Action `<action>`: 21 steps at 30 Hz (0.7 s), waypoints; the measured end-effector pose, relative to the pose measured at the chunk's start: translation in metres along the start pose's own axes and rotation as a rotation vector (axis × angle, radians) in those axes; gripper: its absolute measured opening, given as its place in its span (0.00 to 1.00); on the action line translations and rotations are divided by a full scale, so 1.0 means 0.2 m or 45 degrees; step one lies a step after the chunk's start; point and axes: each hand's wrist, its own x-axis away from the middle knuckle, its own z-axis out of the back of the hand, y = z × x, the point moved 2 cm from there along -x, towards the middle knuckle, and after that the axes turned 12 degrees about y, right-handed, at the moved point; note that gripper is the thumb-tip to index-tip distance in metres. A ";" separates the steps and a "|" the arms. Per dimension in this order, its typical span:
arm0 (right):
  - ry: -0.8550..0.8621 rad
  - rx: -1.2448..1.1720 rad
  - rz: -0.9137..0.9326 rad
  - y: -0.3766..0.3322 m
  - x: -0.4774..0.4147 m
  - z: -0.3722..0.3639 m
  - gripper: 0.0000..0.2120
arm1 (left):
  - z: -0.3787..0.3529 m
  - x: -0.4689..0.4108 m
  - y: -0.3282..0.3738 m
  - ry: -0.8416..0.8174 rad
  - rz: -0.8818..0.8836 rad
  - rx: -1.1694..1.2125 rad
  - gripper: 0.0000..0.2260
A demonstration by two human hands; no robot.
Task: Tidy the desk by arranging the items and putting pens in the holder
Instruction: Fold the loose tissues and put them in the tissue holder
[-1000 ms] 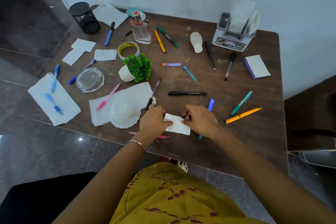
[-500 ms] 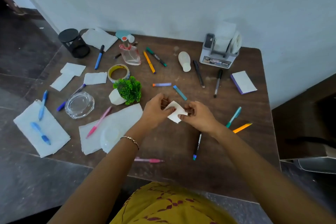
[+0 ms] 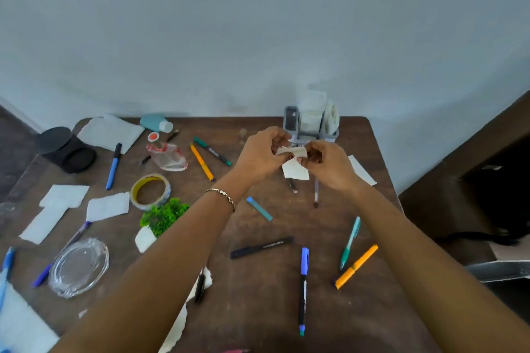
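two hands working a paper scrap (image 3: 296, 172), pens untouched
our left hand (image 3: 259, 153) and right hand (image 3: 328, 165) pinch it above the desk's (image 3: 258, 309) far side; next, we judge, set it aside and carry the scattered pens (image 3: 261, 246) to the black holder (image 3: 67, 152) far left.

Scattered pens (image 3: 262, 246), tape roll (image 3: 150, 191) and plant (image 3: 163, 216) obstruct the desk (image 3: 258, 309).

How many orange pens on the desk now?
2: far orange pen beside the green marker; near orange pen front right, beside the teal pen. Arms may hide more.
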 end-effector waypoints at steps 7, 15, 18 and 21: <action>0.354 0.208 -0.139 0.12 -0.31 0.05 0.09 | -0.08 -0.34 -0.05 -0.067 -0.058 -0.101 0.18; 0.378 0.352 -0.063 0.20 -0.48 -0.03 0.09 | -0.19 -0.53 -0.13 -0.203 -0.124 -0.297 0.16; 0.387 0.384 -0.028 0.23 -0.52 -0.05 0.09 | -0.24 -0.57 -0.15 -0.182 -0.116 -0.333 0.12; 0.393 0.381 0.023 0.24 -0.54 -0.07 0.09 | -0.28 -0.60 -0.15 -0.131 -0.111 -0.353 0.10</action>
